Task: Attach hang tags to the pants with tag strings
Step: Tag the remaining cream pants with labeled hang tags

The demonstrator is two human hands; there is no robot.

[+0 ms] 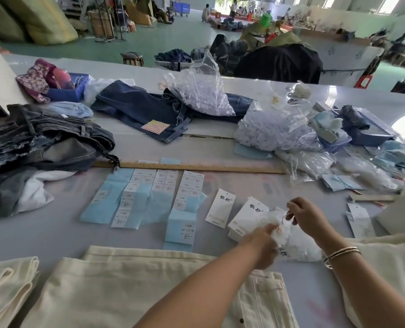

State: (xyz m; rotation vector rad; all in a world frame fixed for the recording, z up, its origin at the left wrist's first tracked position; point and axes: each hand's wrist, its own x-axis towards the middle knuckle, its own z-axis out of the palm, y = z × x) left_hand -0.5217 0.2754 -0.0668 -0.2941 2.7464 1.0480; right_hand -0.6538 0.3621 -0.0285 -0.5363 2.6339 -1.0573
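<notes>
Left hand [263, 245] hides its grip — tag strings [291, 235] blurred.

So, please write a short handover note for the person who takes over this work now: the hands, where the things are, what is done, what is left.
Left hand: grips the clear bag of white tag strings and steadies it.
Right hand: pinches one string at the bag's mouth.
Hang tags: one lies alone; a small stack lies partly under the bag.
Cream pants lie flat at the near table edge, button visible.
Done: pants, tags and size stickers are laid out.
Left: free a string, thread a tag, fasten it to the pants. No tag shows on them yet.
</notes>
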